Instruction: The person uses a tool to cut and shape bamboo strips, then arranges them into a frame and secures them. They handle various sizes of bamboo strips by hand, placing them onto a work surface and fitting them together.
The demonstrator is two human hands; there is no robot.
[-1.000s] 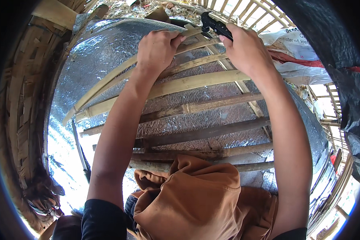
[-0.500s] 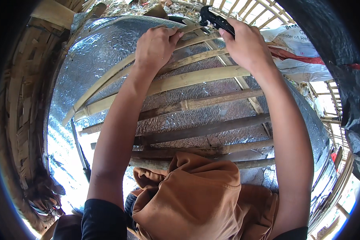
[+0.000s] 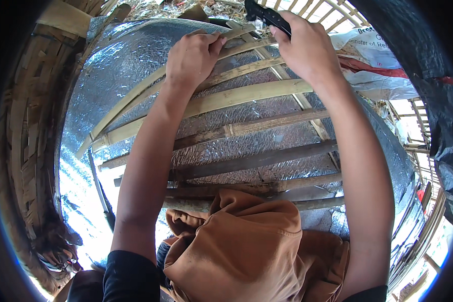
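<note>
My left hand [image 3: 191, 58] pinches a split bamboo strip [image 3: 238, 32] between thumb and fingers near the far end of a slatted bamboo frame. In my right hand [image 3: 309, 50] is a short black hammer [image 3: 268, 15], its head raised just beyond the strip's right end. Several bamboo slats [image 3: 251, 96] run left to right under my arms, curving in this view. A narrow bamboo crosspiece [image 3: 302, 102] runs beneath their right part, and the pinched strip's right end lies over its far end. Any nail at that joint is too small to make out.
A shiny silver foil sheet [image 3: 121, 65] lies under the slats. Brown cloth [image 3: 236, 246] is bunched close to me. A woven bamboo wall [image 3: 32, 136] stands at left. A white printed sack [image 3: 370, 50] and black plastic sheeting [image 3: 443, 131] are at right. Dry straw litters the far edge.
My right hand has lifted the hammer slightly up and to the left, away from the strip. My left hand stays on the strip, with a small shift left.
</note>
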